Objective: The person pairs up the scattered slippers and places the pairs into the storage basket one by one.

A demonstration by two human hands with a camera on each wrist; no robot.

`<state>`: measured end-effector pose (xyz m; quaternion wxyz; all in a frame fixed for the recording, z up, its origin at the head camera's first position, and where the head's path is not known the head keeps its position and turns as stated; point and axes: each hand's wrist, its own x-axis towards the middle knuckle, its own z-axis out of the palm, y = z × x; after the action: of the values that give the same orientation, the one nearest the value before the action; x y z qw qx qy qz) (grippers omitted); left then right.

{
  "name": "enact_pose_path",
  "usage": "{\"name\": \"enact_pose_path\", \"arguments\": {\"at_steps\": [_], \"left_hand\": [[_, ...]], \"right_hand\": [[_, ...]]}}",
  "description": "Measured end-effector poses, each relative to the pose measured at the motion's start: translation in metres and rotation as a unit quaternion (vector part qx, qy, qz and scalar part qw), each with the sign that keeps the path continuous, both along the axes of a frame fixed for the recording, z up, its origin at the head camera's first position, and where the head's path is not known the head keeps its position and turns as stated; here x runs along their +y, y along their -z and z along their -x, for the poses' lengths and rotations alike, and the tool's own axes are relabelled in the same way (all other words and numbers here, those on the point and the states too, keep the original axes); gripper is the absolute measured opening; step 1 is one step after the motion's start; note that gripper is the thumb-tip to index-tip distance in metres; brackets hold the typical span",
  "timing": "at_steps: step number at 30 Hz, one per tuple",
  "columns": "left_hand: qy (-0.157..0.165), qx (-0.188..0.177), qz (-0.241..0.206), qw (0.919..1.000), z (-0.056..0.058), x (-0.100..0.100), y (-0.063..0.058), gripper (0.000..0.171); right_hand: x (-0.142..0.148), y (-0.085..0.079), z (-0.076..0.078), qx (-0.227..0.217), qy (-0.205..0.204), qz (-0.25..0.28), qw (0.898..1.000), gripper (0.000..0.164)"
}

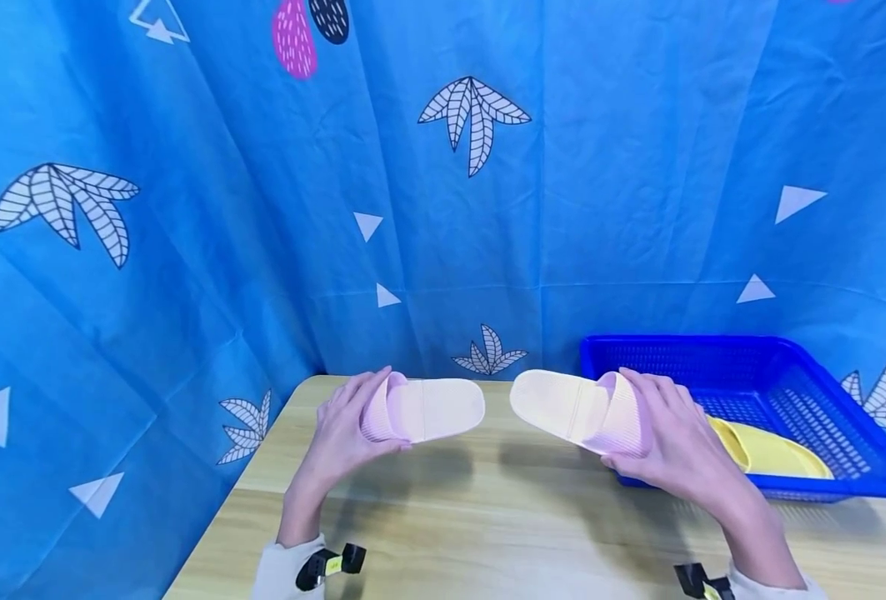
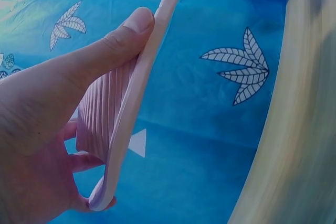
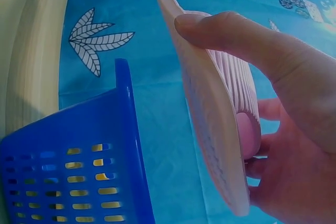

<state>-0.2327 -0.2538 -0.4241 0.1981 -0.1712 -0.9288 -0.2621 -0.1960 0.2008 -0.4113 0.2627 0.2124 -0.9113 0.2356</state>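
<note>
Two pale pink slide slippers are held up over the wooden table, their heel ends pointing toward each other. My left hand [image 1: 345, 433] grips the left slipper [image 1: 446, 408] round its ribbed strap end, the thumb [image 2: 139, 22] pressed along the sole's edge in the left wrist view. On the other side my right hand [image 1: 678, 433] holds the right slipper [image 1: 551, 404] the same way, thumb on the near edge and fingers behind the strap. In the right wrist view this slipper's sole [image 3: 210, 119] faces the blue basket.
A blue plastic basket [image 1: 825, 367] with slotted walls stands at the table's right, close behind my right hand. Inside it lies a yellow slipper [image 1: 780, 454], partly hidden. A blue patterned curtain [image 1: 608, 208] hangs along the back and left of the wooden table [image 1: 473, 533].
</note>
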Motion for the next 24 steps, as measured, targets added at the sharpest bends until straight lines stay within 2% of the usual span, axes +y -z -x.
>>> {"name": "enact_pose_path", "arguments": {"at_steps": [24], "left_hand": [[0.019, 0.025, 0.005, 0.9995, -0.005, 0.017, -0.003, 0.108]], "right_hand": [[-0.004, -0.004, -0.006, -0.06, 0.003, -0.016, 0.998, 0.111]]}}
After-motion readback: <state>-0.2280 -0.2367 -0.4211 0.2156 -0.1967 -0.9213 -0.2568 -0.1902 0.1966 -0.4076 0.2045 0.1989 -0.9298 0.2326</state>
